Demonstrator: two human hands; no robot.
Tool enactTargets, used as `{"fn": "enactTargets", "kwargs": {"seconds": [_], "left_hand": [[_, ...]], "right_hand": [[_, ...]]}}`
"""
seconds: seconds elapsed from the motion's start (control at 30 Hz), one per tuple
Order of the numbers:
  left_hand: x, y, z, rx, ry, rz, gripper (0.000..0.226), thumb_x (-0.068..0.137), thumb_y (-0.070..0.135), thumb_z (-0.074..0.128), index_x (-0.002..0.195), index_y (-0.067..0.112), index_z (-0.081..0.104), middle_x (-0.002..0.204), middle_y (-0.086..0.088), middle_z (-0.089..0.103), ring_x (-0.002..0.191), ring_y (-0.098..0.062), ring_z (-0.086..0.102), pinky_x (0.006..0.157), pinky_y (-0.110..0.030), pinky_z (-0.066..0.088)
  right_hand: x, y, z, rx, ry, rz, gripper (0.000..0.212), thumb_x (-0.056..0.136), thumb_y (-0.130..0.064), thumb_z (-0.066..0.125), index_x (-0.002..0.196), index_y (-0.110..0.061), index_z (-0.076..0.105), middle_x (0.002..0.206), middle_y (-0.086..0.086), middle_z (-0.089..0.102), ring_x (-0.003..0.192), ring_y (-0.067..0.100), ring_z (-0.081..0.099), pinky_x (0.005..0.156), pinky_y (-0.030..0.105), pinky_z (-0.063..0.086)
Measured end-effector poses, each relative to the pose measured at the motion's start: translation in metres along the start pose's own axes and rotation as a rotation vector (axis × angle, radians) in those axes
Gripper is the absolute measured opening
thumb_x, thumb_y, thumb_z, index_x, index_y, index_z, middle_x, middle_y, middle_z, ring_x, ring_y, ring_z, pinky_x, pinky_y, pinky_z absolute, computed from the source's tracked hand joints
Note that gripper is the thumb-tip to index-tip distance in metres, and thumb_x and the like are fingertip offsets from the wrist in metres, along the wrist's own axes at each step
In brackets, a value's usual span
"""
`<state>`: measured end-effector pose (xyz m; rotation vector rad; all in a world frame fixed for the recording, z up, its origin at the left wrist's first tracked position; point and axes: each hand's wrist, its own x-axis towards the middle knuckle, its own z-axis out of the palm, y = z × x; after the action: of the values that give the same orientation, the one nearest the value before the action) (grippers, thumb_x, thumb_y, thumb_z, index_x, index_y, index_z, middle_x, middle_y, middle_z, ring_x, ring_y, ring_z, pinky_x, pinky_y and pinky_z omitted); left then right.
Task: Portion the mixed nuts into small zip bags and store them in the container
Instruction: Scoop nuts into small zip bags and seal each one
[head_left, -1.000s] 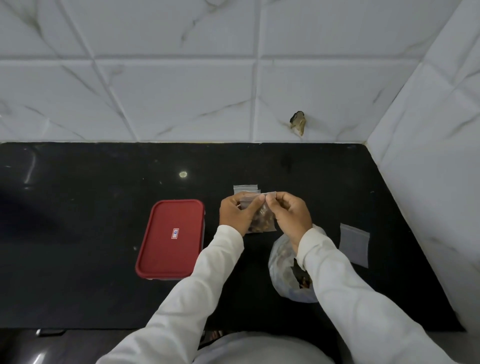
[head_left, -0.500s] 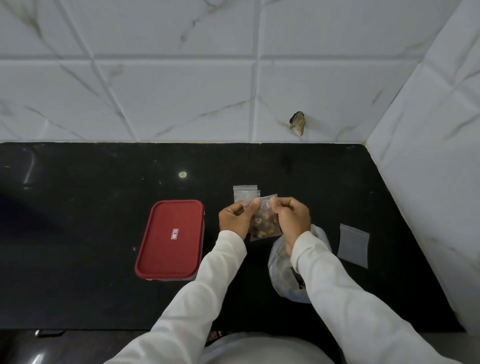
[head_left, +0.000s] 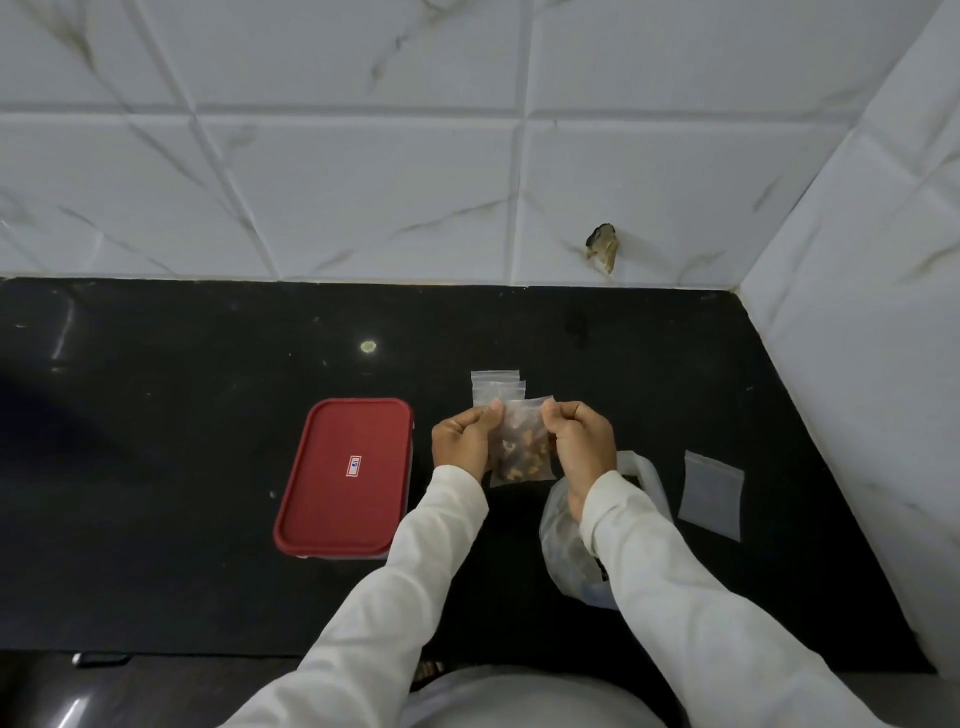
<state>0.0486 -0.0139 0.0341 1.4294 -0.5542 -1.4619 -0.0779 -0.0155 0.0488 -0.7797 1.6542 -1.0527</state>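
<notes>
A small clear zip bag of mixed nuts (head_left: 523, 451) hangs upright over the black counter (head_left: 182, 415). My left hand (head_left: 464, 439) pinches its top left corner and my right hand (head_left: 579, 444) pinches its top right corner. The container with its red lid (head_left: 345, 475) on stands shut just left of my left hand. A larger clear plastic bag of nuts (head_left: 571, 545) lies under my right forearm, partly hidden by the sleeve.
Two empty zip bags (head_left: 496, 387) lie stacked just behind the held bag. Another empty zip bag (head_left: 710, 493) lies flat to the right, near the tiled side wall (head_left: 857, 364). The tiled back wall (head_left: 363, 182) closes off the counter's far edge.
Both hands have parted slightly along the bag's top and lowered a little, so the nuts inside the bag show more between them. The container and other bags have not moved.
</notes>
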Motion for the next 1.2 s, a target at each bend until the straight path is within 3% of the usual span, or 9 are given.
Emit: {"fn": "enactTargets", "kwargs": {"seconds": [0.17, 0.3, 0.47, 0.6, 0.7, 0.87, 1.0, 1.1, 1.2], "left_hand": [[-0.005, -0.006, -0.001, 0.112, 0.004, 0.101, 0.017, 0.090, 0.024, 0.071, 0.075, 0.018, 0.076, 0.082, -0.006, 0.076, 0.089, -0.027, 0.073, 0.086, -0.044, 0.059], [-0.005, -0.013, -0.008, 0.275, -0.042, 0.237, 0.005, 0.088, 0.024, 0.073, 0.087, 0.019, 0.074, 0.085, 0.003, 0.075, 0.087, -0.018, 0.072, 0.080, -0.031, 0.059], [-0.002, -0.014, -0.009, 0.475, 0.003, 0.296, 0.006, 0.088, 0.021, 0.073, 0.084, 0.025, 0.073, 0.082, 0.009, 0.073, 0.080, -0.004, 0.069, 0.072, -0.019, 0.055], [-0.006, -0.025, -0.008, 0.329, 0.056, 0.178, 0.012, 0.084, 0.027, 0.078, 0.084, 0.016, 0.075, 0.078, 0.002, 0.075, 0.075, -0.013, 0.073, 0.068, -0.025, 0.059], [0.000, -0.032, -0.012, 0.292, 0.127, 0.139, 0.006, 0.082, 0.026, 0.079, 0.080, 0.023, 0.074, 0.077, 0.005, 0.075, 0.078, -0.013, 0.073, 0.074, -0.028, 0.060], [0.005, -0.029, -0.009, 0.379, 0.205, 0.162, 0.010, 0.085, 0.027, 0.076, 0.077, 0.029, 0.071, 0.072, 0.012, 0.071, 0.072, -0.003, 0.067, 0.069, -0.016, 0.050], [0.012, -0.031, -0.007, 0.446, 0.239, 0.135, 0.006, 0.089, 0.027, 0.073, 0.090, 0.021, 0.073, 0.076, 0.015, 0.066, 0.071, 0.003, 0.061, 0.061, -0.007, 0.039], [0.019, -0.033, -0.006, 0.477, 0.251, 0.128, 0.005, 0.090, 0.022, 0.072, 0.094, 0.018, 0.072, 0.075, 0.016, 0.064, 0.068, 0.006, 0.058, 0.055, -0.004, 0.036], [0.024, -0.033, -0.006, 0.496, 0.273, 0.146, 0.008, 0.090, 0.018, 0.071, 0.097, 0.014, 0.073, 0.080, 0.010, 0.068, 0.070, 0.003, 0.059, 0.062, -0.007, 0.039]], "right_hand": [[-0.003, 0.006, 0.012, -0.013, 0.105, 0.022, 0.017, 0.094, -0.029, 0.055, 0.087, -0.016, 0.063, 0.092, 0.004, 0.066, 0.086, 0.018, 0.063, 0.065, 0.029, 0.049], [-0.008, 0.016, 0.015, -0.142, 0.051, -0.026, 0.021, 0.097, -0.036, 0.052, 0.098, -0.020, 0.063, 0.093, -0.004, 0.064, 0.088, 0.010, 0.060, 0.070, 0.025, 0.047], [-0.017, 0.033, 0.019, -0.175, 0.029, -0.134, 0.012, 0.096, -0.032, 0.055, 0.096, -0.023, 0.063, 0.092, -0.007, 0.065, 0.089, 0.008, 0.061, 0.076, 0.026, 0.051], [-0.012, 0.030, 0.020, -0.212, 0.129, -0.142, 0.010, 0.095, -0.028, 0.057, 0.096, -0.021, 0.064, 0.091, -0.007, 0.065, 0.086, 0.007, 0.060, 0.068, 0.019, 0.046], [-0.007, 0.030, 0.017, -0.210, 0.113, -0.163, 0.014, 0.095, -0.033, 0.059, 0.098, -0.021, 0.065, 0.088, -0.011, 0.064, 0.081, -0.001, 0.058, 0.065, 0.012, 0.042], [0.010, 0.032, 0.010, -0.386, 0.086, -0.192, 0.017, 0.092, -0.034, 0.062, 0.095, -0.019, 0.070, 0.083, -0.010, 0.067, 0.080, 0.006, 0.062, 0.068, 0.018, 0.044], [0.028, 0.034, 0.012, -0.464, 0.048, -0.187, 0.014, 0.092, -0.027, 0.064, 0.094, -0.016, 0.072, 0.083, -0.003, 0.072, 0.082, 0.014, 0.068, 0.083, 0.032, 0.055], [0.037, 0.035, 0.016, -0.510, 0.056, -0.170, 0.014, 0.092, -0.025, 0.063, 0.095, -0.016, 0.073, 0.087, 0.000, 0.073, 0.086, 0.017, 0.068, 0.083, 0.031, 0.054], [0.042, 0.033, 0.020, -0.566, 0.042, -0.133, 0.014, 0.093, -0.025, 0.062, 0.097, -0.017, 0.072, 0.092, 0.002, 0.072, 0.090, 0.018, 0.066, 0.082, 0.029, 0.051]]}}
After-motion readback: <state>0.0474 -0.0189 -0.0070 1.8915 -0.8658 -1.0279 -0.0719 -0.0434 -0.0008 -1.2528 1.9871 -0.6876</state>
